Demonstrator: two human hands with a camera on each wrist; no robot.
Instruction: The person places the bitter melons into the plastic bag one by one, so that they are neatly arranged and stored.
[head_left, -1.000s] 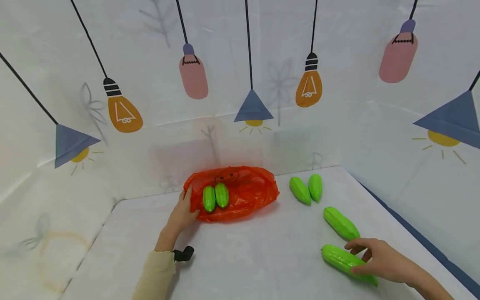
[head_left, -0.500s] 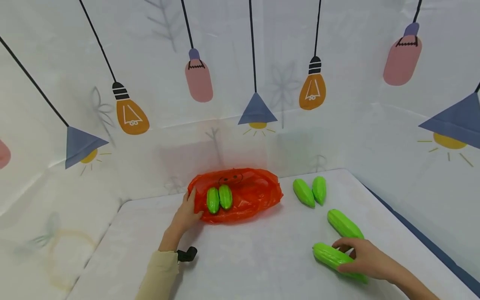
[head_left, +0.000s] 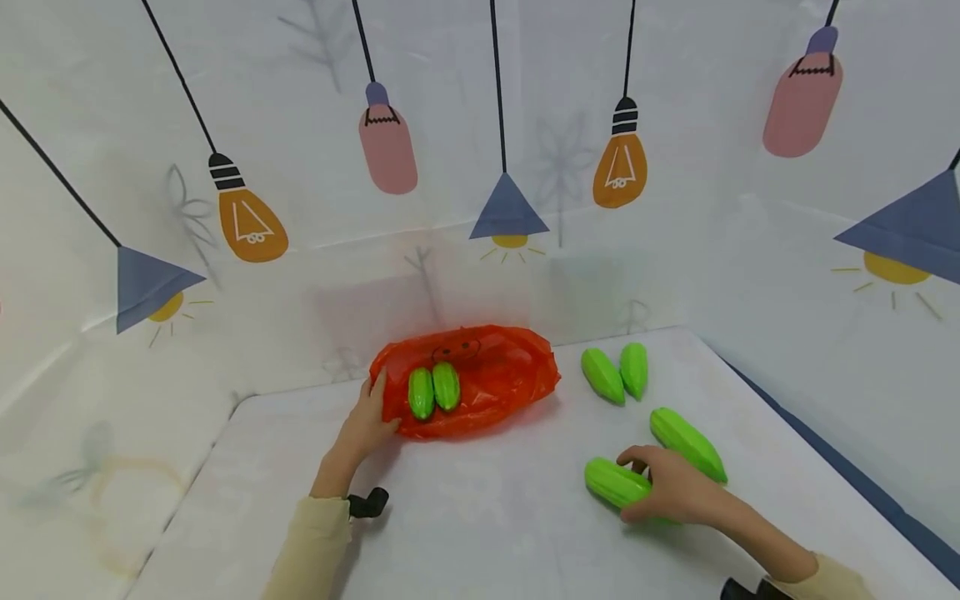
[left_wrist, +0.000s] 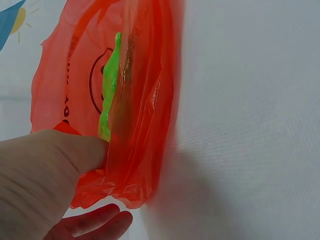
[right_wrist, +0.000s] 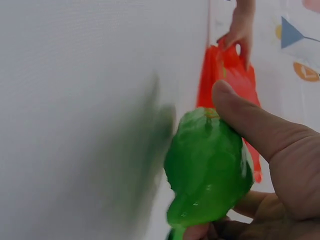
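A red plastic bag (head_left: 495, 392) lies at the back of the table, its mouth facing me, with two green bitter melons (head_left: 433, 390) inside. My left hand (head_left: 367, 425) holds the bag's left edge; in the left wrist view the thumb (left_wrist: 85, 152) is inside the rim and the fingers are outside. My right hand (head_left: 675, 487) grips another bitter melon (head_left: 611, 481) between thumb and fingers. In the right wrist view this bitter melon (right_wrist: 207, 165) is off the table, its shadow lying apart from it.
Two bitter melons (head_left: 617, 373) lie side by side to the right of the bag. One more bitter melon (head_left: 687, 444) lies just beyond my right hand. A white wall sheet (head_left: 450, 275) printed with lamps stands behind the white table (head_left: 480, 517).
My right hand has taken hold of the nearest bitter melon and carried it leftward and up, away from the table's right side. The left hand stays on the bag.
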